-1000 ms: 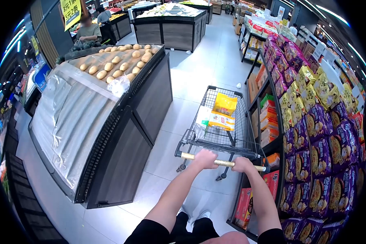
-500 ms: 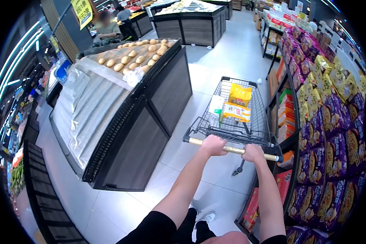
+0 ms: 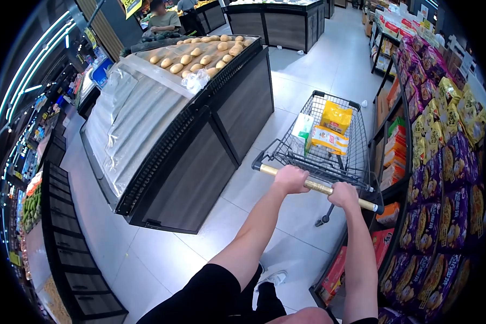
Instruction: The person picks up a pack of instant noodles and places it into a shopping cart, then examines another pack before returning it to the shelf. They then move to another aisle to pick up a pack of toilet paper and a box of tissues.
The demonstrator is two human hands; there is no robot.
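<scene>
Both my hands grip the pale handlebar of a wire shopping cart (image 3: 356, 124). My left hand (image 3: 292, 179) is wrapped round the handle (image 3: 319, 187) left of its middle. Further right along the same bar, my right hand (image 3: 344, 195) is closed on it too. Inside the basket lie a yellow bag (image 3: 337, 116), a white and orange packet (image 3: 330, 140) in front of it, and a white and green package (image 3: 303, 126) to the left.
A dark produce stand (image 3: 200, 167) bearing potatoes (image 3: 195, 52) stands left of the cart. Close on the right, shelves hold purple bags (image 3: 426, 227) and golden bags (image 3: 432, 119). Tiled floor (image 3: 308, 70) runs ahead between them. A person (image 3: 163, 21) is behind the stand.
The view has shifted, so the cart, stand and shelves appear further right. The cart's front now points a little more left relative to the handle. Both hands keep hold of the handle.
</scene>
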